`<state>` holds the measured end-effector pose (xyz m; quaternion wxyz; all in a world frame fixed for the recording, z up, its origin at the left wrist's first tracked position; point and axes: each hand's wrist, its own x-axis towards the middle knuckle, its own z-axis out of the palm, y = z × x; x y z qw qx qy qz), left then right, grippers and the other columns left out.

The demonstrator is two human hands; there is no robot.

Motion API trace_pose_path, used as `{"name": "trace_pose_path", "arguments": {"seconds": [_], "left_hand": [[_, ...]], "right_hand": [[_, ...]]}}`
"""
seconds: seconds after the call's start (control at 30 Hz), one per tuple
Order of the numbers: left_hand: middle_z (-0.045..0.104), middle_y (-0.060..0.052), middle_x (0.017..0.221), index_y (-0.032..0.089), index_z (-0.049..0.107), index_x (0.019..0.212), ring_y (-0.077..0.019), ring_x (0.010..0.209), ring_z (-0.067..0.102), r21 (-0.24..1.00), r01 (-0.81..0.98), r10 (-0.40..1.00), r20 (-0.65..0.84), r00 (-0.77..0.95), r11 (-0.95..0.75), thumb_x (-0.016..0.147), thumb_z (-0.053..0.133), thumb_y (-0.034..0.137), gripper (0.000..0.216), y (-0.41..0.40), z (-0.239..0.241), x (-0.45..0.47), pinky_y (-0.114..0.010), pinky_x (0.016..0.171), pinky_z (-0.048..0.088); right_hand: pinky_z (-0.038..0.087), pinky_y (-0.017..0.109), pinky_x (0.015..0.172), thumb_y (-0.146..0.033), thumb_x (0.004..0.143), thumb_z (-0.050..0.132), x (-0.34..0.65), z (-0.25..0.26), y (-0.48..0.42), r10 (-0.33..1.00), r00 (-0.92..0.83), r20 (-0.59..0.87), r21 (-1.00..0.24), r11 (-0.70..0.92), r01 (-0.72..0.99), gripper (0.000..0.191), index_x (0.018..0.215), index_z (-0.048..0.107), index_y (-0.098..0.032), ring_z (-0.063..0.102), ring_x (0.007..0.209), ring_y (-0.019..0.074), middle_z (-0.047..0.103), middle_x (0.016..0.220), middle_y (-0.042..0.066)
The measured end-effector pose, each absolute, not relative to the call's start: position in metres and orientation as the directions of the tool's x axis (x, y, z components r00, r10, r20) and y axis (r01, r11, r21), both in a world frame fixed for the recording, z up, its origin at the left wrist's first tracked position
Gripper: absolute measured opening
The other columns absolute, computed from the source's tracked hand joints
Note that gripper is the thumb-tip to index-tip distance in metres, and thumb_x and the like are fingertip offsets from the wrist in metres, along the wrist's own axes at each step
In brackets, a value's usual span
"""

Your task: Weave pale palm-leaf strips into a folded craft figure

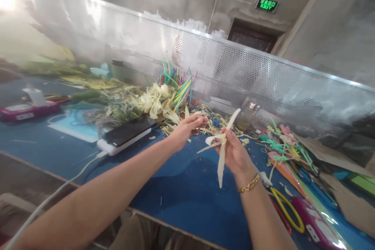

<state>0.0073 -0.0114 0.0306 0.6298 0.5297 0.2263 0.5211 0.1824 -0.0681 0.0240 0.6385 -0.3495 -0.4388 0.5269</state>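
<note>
Pale dried husk strips [222, 160] fan out crosswise from the fingers of my right hand [236, 152], which is closed around their joined middle. One strip points up, one hangs down, and others stick out to the left. To the left, over the edge of a scrap pile, my left hand [187, 129] has its fingers curled in with the thumb against them. Whether anything small sits in that pinch cannot be made out. Husk scraps [172, 129] lie just behind both hands on the blue tabletop [187, 187].
A black phone [129, 131] on a white cabled power bank sits left, near a heap of cream husks [158, 99]. Coloured pipe cleaners [183, 90] stand behind. A glass jar [247, 115] is by the perforated metal screen [219, 62]. Yellow-handled scissors [288, 211] lie right.
</note>
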Motion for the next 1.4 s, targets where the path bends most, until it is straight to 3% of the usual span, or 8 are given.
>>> {"name": "trace_pose_path", "arguments": {"seconds": [0.27,0.4,0.67,0.83,0.93,1.1,1.27,1.4], "left_hand": [[0.066,-0.005,0.09,0.019,0.067,0.095,-0.0155,0.081,0.06,0.848,-0.389,0.693,0.522,0.498,-0.359,0.074,0.069,0.032,0.025,-0.025,0.033,0.01,-0.029,0.076,0.044],[0.066,-0.007,0.086,0.02,0.071,0.083,-0.0185,0.085,0.058,0.722,-0.156,0.578,0.647,0.497,-0.674,0.078,0.064,0.029,0.012,-0.021,0.032,0.01,-0.032,0.085,0.041],[0.064,-0.005,0.074,0.021,0.066,0.069,-0.0181,0.074,0.055,0.587,0.065,0.502,0.623,0.6,-0.807,0.074,0.067,0.03,0.011,-0.017,0.027,0.011,-0.029,0.078,0.038],[0.058,-0.001,0.063,0.018,0.065,0.067,-0.0128,0.058,0.047,0.695,0.103,0.593,0.515,0.618,-0.711,0.073,0.063,0.022,0.007,-0.017,0.018,0.011,-0.024,0.057,0.034],[0.057,0.0,0.06,0.018,0.064,0.065,-0.0117,0.055,0.047,0.771,0.1,0.667,0.469,0.579,-0.628,0.071,0.061,0.02,0.007,-0.016,0.019,0.011,-0.023,0.055,0.034],[0.061,-0.001,0.069,0.018,0.063,0.075,-0.0133,0.065,0.054,0.915,-0.16,0.694,0.388,0.606,-0.371,0.064,0.062,0.014,0.011,-0.018,0.026,0.009,-0.025,0.064,0.042],[0.066,-0.007,0.073,0.014,0.068,0.073,-0.0155,0.067,0.057,0.968,-0.223,0.71,0.238,0.663,-0.116,0.069,0.059,0.025,0.015,-0.019,0.021,0.011,-0.026,0.065,0.044],[0.066,-0.01,0.072,0.012,0.071,0.072,-0.0157,0.064,0.056,0.969,-0.246,0.77,0.144,0.622,0.017,0.078,0.054,0.055,0.046,-0.016,0.013,0.017,-0.025,0.062,0.044]], "right_hand": [[0.052,0.029,0.065,-0.042,0.076,0.068,0.179,0.015,-0.064,0.984,-0.009,0.177,-0.913,0.161,-0.376,0.02,0.084,0.061,-0.025,0.058,0.063,0.0114,0.062,0.077,-0.004],[0.052,0.028,0.062,-0.042,0.073,0.071,0.178,0.011,-0.062,0.983,0.038,0.178,-0.924,0.181,-0.337,0.024,0.087,0.061,-0.025,0.059,0.061,0.0117,0.063,0.073,-0.004],[0.045,0.024,0.048,-0.039,0.065,0.078,0.173,0.013,-0.064,0.974,0.122,0.191,-0.968,0.208,-0.141,0.026,0.08,0.069,-0.02,0.055,0.052,0.011,0.063,0.065,-0.001],[0.045,0.024,0.052,-0.043,0.068,0.074,0.176,0.018,-0.068,0.959,0.083,0.271,-0.96,0.264,0.089,0.032,0.092,0.069,-0.023,0.058,0.06,0.0135,0.067,0.073,0.0],[0.045,0.025,0.058,-0.048,0.079,0.062,0.185,0.025,-0.072,0.95,-0.03,0.311,-0.915,0.308,0.259,0.03,0.092,0.069,-0.022,0.058,0.068,0.0144,0.068,0.081,0.002],[0.044,0.027,0.063,-0.046,0.08,0.06,0.207,0.034,-0.074,0.941,-0.118,0.317,-0.837,0.336,0.431,0.027,0.08,0.069,-0.02,0.054,0.065,0.0135,0.063,0.069,-0.001],[0.044,0.029,0.064,-0.042,0.065,0.074,0.222,0.032,-0.067,0.933,0.074,0.352,-0.897,0.313,0.313,0.029,0.083,0.07,-0.02,0.056,0.067,0.0139,0.067,0.075,0.001],[0.041,0.025,0.057,-0.04,0.059,0.08,0.223,0.028,-0.062,0.913,0.204,0.352,-0.936,0.346,0.066,0.031,0.08,0.067,-0.019,0.05,0.058,0.0108,0.059,0.064,-0.003]]}}
